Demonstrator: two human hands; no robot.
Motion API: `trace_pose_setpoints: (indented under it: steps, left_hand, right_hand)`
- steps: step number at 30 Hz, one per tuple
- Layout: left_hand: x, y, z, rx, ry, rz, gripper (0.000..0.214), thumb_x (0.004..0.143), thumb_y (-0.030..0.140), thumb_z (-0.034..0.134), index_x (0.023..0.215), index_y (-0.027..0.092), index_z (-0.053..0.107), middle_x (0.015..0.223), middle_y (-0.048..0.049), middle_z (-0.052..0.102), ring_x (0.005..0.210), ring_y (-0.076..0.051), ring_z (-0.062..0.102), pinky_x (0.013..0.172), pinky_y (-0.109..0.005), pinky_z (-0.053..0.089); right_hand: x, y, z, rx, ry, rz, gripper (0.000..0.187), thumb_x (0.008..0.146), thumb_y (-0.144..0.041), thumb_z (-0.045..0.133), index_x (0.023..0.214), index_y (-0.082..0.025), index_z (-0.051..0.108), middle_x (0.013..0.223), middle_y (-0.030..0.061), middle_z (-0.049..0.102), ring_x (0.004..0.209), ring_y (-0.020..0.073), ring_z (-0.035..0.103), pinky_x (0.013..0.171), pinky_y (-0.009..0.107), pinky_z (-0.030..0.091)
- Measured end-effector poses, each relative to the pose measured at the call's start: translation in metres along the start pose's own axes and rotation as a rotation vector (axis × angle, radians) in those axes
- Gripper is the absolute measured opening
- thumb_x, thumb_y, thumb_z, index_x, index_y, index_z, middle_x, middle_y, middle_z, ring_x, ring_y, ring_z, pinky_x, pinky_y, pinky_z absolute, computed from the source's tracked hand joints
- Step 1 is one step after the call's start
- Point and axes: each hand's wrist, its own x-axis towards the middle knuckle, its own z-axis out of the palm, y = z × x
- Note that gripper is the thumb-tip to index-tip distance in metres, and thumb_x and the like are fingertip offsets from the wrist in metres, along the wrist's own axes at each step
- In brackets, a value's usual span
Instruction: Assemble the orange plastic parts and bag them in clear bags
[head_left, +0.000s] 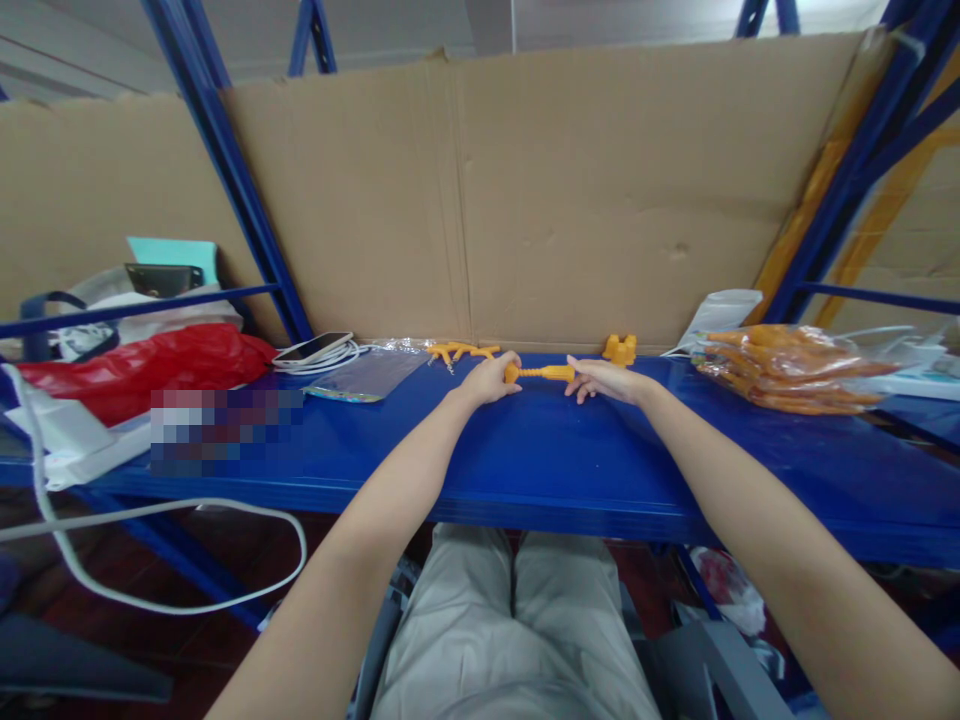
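Note:
A yellow-orange plastic rod [546,373] with a ribbed, screw-like stretch lies level between my two hands, at or just over the blue shelf. My left hand [491,380] is closed around its rounded left end. At the thicker right end, my right hand [604,380] pinches it between thumb and fingers, the other fingers loosely curled. Behind my left hand lie several branching yellow plastic pieces [461,351]. A blocky yellow plastic piece [619,350] stands behind my right hand, against the cardboard.
The blue metal shelf [555,460] is backed by a cardboard sheet [600,200]. Leftward are a clear plastic bag [375,372], a phone [319,348] on a coiled white cable, and a red bag [172,370]. A bag of orange pieces [787,370] lies right.

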Motion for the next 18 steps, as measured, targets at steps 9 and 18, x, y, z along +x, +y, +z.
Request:
trace_pose_setpoints:
  steps: [9, 18]
  left_hand:
    - [0.0020, -0.0017, 0.0017, -0.023, 0.017, 0.039, 0.034, 0.075, 0.027, 0.074, 0.104, 0.019, 0.057, 0.073, 0.0025, 0.060, 0.072, -0.016, 0.060, 0.062, -0.024, 0.038]
    - [0.0015, -0.0012, 0.0019, -0.018, 0.038, 0.049, 0.034, 0.075, 0.027, 0.074, 0.103, 0.019, 0.058, 0.072, 0.0028, 0.060, 0.068, -0.015, 0.059, 0.061, -0.024, 0.038]
  right_hand:
    - [0.0043, 0.0073, -0.0042, -0.021, 0.016, -0.034, 0.022, 0.090, -0.037, 0.063, 0.082, -0.016, 0.061, 0.077, 0.0057, 0.071, 0.060, 0.0097, 0.062, 0.051, 0.019, 0.042]
    - [0.0092, 0.0071, -0.0025, -0.058, 0.052, 0.002, 0.054, 0.093, -0.060, 0.045, 0.070, -0.014, 0.062, 0.063, 0.0088, 0.066, 0.055, 0.0123, 0.059, 0.048, 0.023, 0.039]
